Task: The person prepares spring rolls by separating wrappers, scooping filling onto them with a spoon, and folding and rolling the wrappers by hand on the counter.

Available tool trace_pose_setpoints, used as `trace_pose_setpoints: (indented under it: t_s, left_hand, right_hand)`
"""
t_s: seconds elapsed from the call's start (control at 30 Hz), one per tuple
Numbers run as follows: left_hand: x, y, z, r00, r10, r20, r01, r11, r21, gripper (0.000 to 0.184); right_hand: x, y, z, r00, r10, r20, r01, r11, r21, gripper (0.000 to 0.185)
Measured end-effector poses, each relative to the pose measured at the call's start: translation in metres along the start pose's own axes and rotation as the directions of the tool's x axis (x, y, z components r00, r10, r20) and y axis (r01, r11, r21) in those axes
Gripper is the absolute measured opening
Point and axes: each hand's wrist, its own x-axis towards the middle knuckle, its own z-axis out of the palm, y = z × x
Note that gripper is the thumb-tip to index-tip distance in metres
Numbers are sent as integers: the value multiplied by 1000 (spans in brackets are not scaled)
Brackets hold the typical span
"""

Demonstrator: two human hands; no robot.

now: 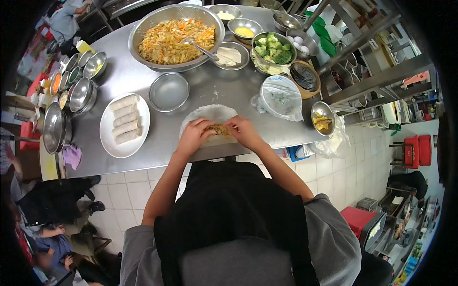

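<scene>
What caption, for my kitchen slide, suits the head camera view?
Bare hands at the filling on a round wrapper, a plate of pale rolls to the left.

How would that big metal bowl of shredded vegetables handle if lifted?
The big bowl would probably feel heavy, being wide and well filled with vegetables. Its metal looks stiff, so it likely won't flex. The spoon across its rim might slide if tipped.

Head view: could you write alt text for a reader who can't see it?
A person's left hand and right hand touch shredded filling on a round, pale wrapper at the edge of a steel table. To the left, a white plate holds pale rolls; beyond are a large bowl of shredded vegetables, broccoli and eggs.
</scene>
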Motion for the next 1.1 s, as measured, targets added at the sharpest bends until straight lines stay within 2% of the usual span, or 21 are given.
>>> trace_pose_setpoints:
  t_s: [0.07, 0.17, 0.27, 0.37, 0.47, 0.57, 0.67, 0.77, 0.87, 0.97, 1.1]
  left_hand:
    - [1, -4, 4, 995, -101, -24, 95, 978, -187, 32]
    - [2, 5, 1, 975, -202, -91, 162, 929, -331, 24]
    - [1, -2, 11, 969, -220, -113, 134, 849, -511, 19]
    - [0, -8, 25, 967, -241, -80, 184, 882, -433, 20]
    - [0, -2, 26, 992, -82, -99, 54, 966, -254, 19]
    - [1, 13, 12, 984, -19, -174, 7, 997, -72, 15]
    - [-8, 0, -1, 973, -147, -179, 111, 975, -194, 14]
    - [-33, -28, -6, 915, -270, -298, 264, 962, -61, 20]
    - [-57, -43, -9, 821, -454, -346, 511, 855, 89, 29]
    - [-64, -24, -10, 770, -517, -375, 598, 789, 140, 36]
    - [-70, -27, 2, 781, -516, -352, 590, 794, 145, 34]
  right_hand:
    - [-3, 1, -7, 987, 100, -124, -96, 995, 40, 18]
    - [-11, 11, -19, 952, 250, -178, -273, 955, -119, 19]
    - [-17, 5, -17, 941, 279, -193, -327, 900, -289, 26]
    - [-22, 5, -7, 920, 275, -278, -364, 863, -351, 32]
    - [-24, 10, 2, 890, 343, -299, -441, 812, -383, 38]
    - [-20, 18, 3, 829, 504, -241, -555, 791, -255, 34]
    - [-17, 30, 0, 847, 516, -129, -531, 809, -251, 30]
    - [-13, 18, -6, 854, 501, -141, -520, 830, -202, 27]
    - [-9, 15, -2, 900, 403, -167, -427, 893, -146, 27]
    - [0, 6, 9, 915, 377, -144, -385, 922, -30, 28]
    - [8, -14, 28, 909, 402, -114, -395, 915, 75, 27]
